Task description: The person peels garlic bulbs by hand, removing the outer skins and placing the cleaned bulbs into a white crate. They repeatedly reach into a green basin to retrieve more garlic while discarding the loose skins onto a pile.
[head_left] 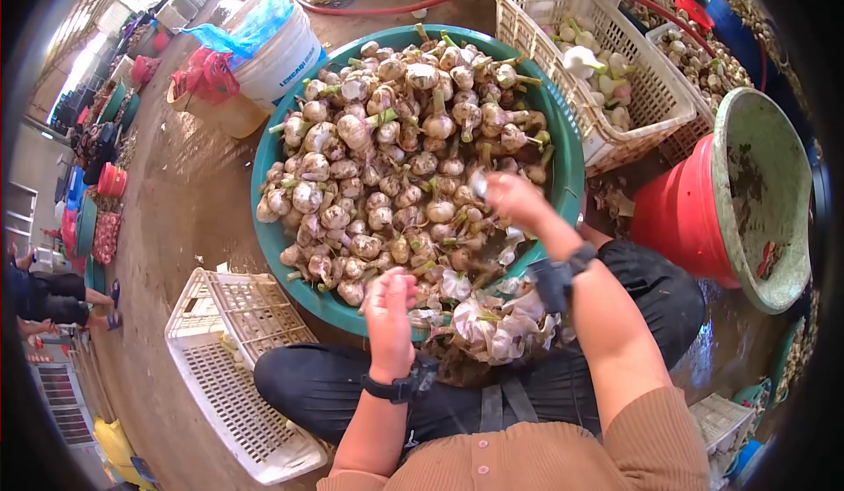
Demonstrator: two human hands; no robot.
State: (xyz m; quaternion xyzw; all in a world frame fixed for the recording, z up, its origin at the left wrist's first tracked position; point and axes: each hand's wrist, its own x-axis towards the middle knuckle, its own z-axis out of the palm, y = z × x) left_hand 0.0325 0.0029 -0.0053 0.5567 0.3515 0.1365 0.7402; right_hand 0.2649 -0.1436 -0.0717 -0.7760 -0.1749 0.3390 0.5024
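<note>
From my seat I see the garlic (pixel 378 174) heaped in the green tub (pixel 571 148), stems pointing every way — no common long axis. The right hand (pixel 519 203) is over the heap's right side, the nearer one to its middle; most bulbs lie to its left. A pale blur sits at its fingertips — gripped or not, I can't tell. The left hand (pixel 389 306) is at the near rim, fingers curled, bulbs just beyond them; I can't tell whether it holds anything. Loose skins (pixel 505 324) lie between hands and lap. The tub stands on a brown floor (pixel 193 236), with crates and a red bucket (pixel 677 210) around it.
</note>
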